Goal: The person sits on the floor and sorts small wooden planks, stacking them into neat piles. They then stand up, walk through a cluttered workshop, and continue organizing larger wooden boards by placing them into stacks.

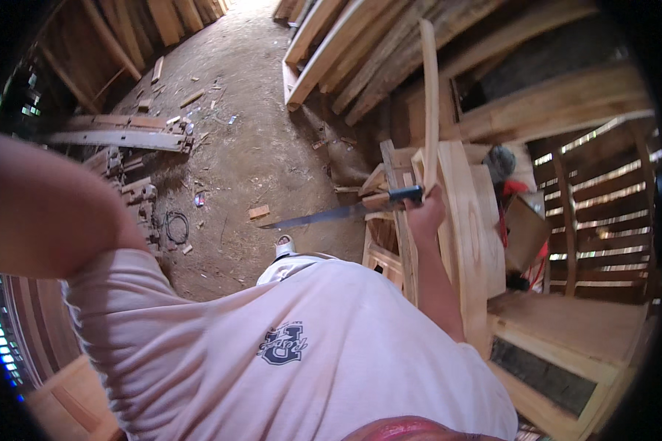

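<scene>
My right hand (pixel 426 212) is closed at the right of the view, beside a stack of pale boards. It grips the dark handle of what looks like a handsaw (pixel 324 216), whose long, narrow grey blade points left over the floor; its teeth are too small to make out. A long pale wooden strip (pixel 430 103) rises from the same hand and reaches away toward the stacked timber; the fingers partly hide its near end. My left arm (pixel 51 209) is raised at the left edge, and its hand lies outside the picture.
Pale boards (pixel 460 242) lie close under my right forearm. Long timbers (pixel 346 51) lean at the far right. A planks pile (pixel 118 138) sits at left, near a coiled cable (pixel 175 228). Wood offcuts (pixel 259 212) litter the dirt floor (pixel 250 147).
</scene>
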